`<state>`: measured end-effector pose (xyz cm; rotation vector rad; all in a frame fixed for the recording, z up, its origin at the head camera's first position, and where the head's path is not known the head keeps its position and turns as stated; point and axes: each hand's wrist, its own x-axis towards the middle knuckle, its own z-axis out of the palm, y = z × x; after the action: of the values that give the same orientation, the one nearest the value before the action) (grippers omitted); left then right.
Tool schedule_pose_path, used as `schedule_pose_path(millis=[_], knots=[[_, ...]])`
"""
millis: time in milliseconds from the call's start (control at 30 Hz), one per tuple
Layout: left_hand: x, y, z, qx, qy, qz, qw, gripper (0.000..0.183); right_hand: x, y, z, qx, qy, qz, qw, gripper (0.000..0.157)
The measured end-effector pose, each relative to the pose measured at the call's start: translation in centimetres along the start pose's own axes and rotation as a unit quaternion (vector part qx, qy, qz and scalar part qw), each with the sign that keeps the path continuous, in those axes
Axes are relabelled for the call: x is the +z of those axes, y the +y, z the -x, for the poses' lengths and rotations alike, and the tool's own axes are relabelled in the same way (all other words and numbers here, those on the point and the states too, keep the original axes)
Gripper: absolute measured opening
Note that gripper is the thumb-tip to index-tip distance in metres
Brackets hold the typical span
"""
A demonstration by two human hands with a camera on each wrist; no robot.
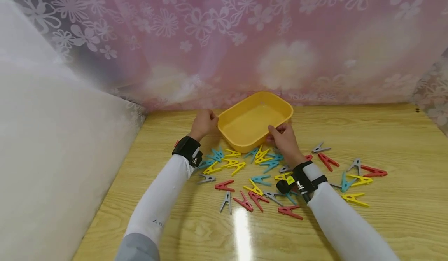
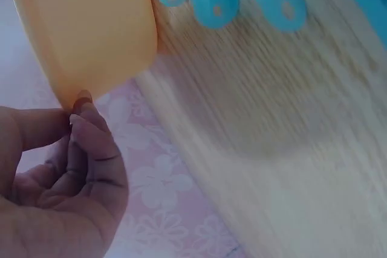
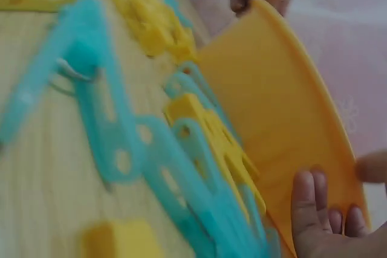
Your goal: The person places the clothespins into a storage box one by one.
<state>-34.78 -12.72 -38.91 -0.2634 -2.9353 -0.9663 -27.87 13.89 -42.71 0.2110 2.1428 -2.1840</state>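
Note:
A yellow plastic basin (image 1: 250, 125) is tilted near the back of the table, with nothing visible inside. My left hand (image 1: 204, 124) pinches the rim at its left corner; the left wrist view shows thumb and fingertips meeting on the basin's edge (image 2: 100, 40). On the opposite side, my right hand (image 1: 286, 142) grips the rim, thumb on top and fingers under the outer wall, as the right wrist view also shows. Just in front of the basin lie teal clothespins (image 1: 260, 179) and yellow clothespins (image 1: 254, 187), some close to its lower wall.
Red clothespins (image 1: 328, 162) and grey clothespins (image 1: 226, 202) are scattered in front and to the right on the wooden table (image 1: 203, 230). A floral pink curtain (image 1: 227, 51) hangs along the back edge. White sheeting (image 1: 52, 136) covers the left side.

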Motion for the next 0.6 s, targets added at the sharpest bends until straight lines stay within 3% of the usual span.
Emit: schedule_pose_path(millis=[67,200,300,467,600], knots=[[-0.3,0.2,0.3,-0.012,-0.033,0.020,0.9992,0.016,0.2,0.0,0.2,0.005,-0.003,0.008,1.000,0.029],[-0.8,0.7,0.9,-0.033,-0.105,0.048,0.9928,0.029,-0.1,-0.3,0.1,0.011,-0.017,-0.001,1.000,0.032],[-1.0,1.0,1.6,-0.028,-0.146,0.059,0.9871,0.028,-0.7,-0.5,-0.3,0.021,-0.032,-0.010,0.999,0.035],[-1.1,1.6,2.7,-0.006,-0.187,0.060,0.9805,0.013,-1.7,-0.6,-0.8,0.036,-0.032,-0.010,0.999,0.034],[-1.0,2.4,3.5,0.021,-0.205,0.013,0.9784,0.016,-2.5,-0.9,-1.3,0.031,-0.017,0.030,0.999,0.036]])
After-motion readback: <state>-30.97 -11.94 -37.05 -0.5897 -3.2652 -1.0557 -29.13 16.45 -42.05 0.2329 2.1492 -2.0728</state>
